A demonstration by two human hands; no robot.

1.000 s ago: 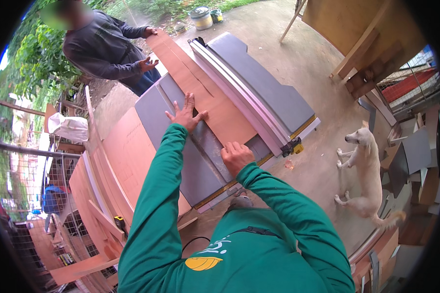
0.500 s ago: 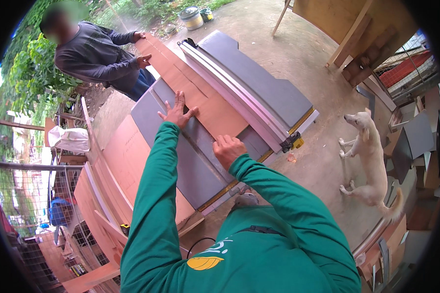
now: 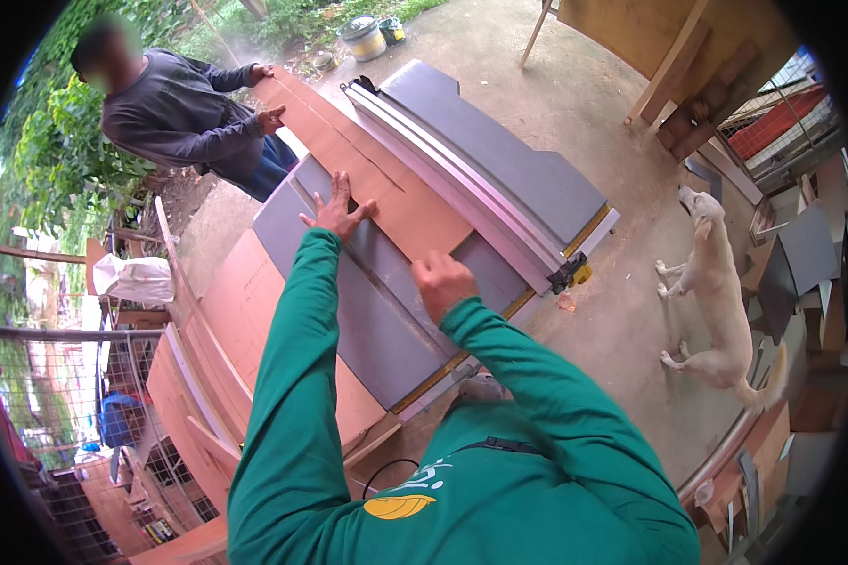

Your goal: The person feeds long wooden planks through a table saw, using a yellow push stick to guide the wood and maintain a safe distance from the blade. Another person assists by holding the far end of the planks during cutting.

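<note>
The left hand [image 3: 334,209] lies flat with its fingers [image 3: 341,185] spread wide, palm down on the reddish-brown plywood board [image 3: 386,179] near the middle of the frame; it grips nothing, only presses on the sheet. The right hand [image 3: 443,282] sits lower and to the right, curled into a loose fist at the near end of the board, knuckles up; whether it pinches the edge or just pushes against it cannot be told. Both forearms wear green sleeves that rise from the lower edge.

The board runs diagonally from the centre to the upper left, resting on the grey surface of the table saw [image 3: 367,311], alongside the pale rip fence [image 3: 452,188] to its right. At its far end, in the upper left, a second person [image 3: 174,122] in a dark grey top holds the board with both hands.

Against the frame half a second earlier, the board has travelled farther toward the upper left, so more grey surface shows between the right hand and the near edge of the saw. The left hand has gone with it, fingers still splayed, and the right hand keeps its fist.

A white dog [image 3: 716,292] stands on the concrete floor at right. Stacked plywood sheets [image 3: 217,367] lean at lower left.
</note>
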